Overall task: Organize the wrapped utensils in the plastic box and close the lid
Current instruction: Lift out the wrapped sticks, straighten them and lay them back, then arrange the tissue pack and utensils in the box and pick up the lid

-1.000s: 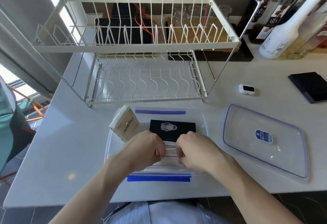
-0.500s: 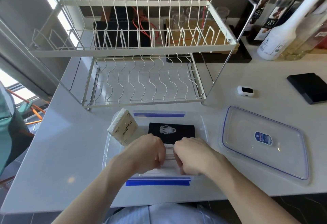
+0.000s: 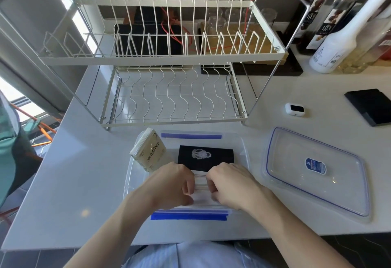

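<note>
Dish rack (image 3: 169, 60): white wire, two tiers — at 12 o'clock.
Bottles (image 3: 342, 35): clustered at 2 o'clock.
Small white device (image 3: 294, 109): 2 o'clock, beside black slab (image 3: 370, 106).

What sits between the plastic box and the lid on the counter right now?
Nothing: the head view shows bare white counter between the plastic box and the lid lying to its right.

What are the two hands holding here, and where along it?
Both hands grip the wrapped utensils inside the plastic box: the left hand near their left part, the right hand near their right, leaving only a short middle stretch visible.
</note>
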